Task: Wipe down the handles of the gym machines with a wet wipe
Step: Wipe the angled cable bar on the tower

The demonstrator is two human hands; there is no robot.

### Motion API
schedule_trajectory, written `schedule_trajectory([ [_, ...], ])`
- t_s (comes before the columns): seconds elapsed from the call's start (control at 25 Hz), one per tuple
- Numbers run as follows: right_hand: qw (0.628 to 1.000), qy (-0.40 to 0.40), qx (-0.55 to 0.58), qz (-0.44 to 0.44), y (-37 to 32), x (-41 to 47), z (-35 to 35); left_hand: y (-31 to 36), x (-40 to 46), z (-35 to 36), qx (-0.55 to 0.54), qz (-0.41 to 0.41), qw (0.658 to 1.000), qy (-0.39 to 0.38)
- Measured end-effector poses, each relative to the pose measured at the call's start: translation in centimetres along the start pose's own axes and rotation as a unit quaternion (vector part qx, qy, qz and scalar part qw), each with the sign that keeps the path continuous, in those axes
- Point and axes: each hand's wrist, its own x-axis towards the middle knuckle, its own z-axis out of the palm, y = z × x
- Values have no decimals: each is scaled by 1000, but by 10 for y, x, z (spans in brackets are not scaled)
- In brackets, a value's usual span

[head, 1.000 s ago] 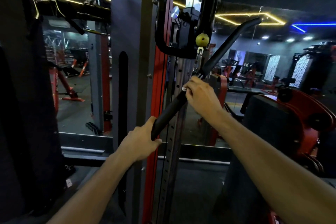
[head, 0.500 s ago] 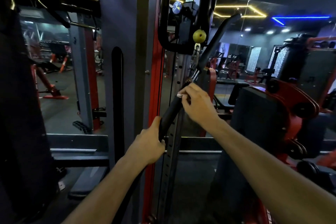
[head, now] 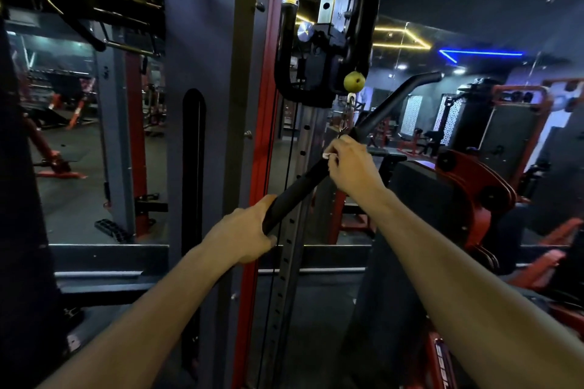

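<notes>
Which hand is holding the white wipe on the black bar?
The right hand, higher up the black bar near the chain clip; a bit of white wipe peeks from its fingers. The left hand only grips the bar's lower end.

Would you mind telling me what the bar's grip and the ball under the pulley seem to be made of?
The bar's grip, held by the left hand, looks like matte black rubber or foam: dull, with no glint. The yellow-green ball looks like rubber or plastic: smooth, faintly sheened, with a dark scuff. Neither is certain.
</notes>
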Motion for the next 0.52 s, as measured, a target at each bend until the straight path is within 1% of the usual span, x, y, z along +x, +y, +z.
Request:
schedule_trajectory([
  [0.08,1000,-12,10,6,-2,-7,-6,-5,-10,-3,120,-6,992,33],
  [0.12,1000,-11,22,8,-2,-10,-8,-5,-16,-2,154,-12,987,54],
  [0.16,999,-8,39,10,-7,-14,-8,-6,-22,0,159,-15,984,74],
  [0.24,997,-19,74,-9,-35,-28,4,-10,-25,0,137,-15,985,100],
  [0.32,996,-28,72,-46,-67,-40,22,-15,-22,-4,122,-7,987,109],
  [0.36,997,-20,59,-49,-72,-41,27,-17,-20,-7,115,-3,987,112],
  [0.52,1000,23,0,-10,-42,-19,11,-26,-22,-12,111,-1,987,114],
])
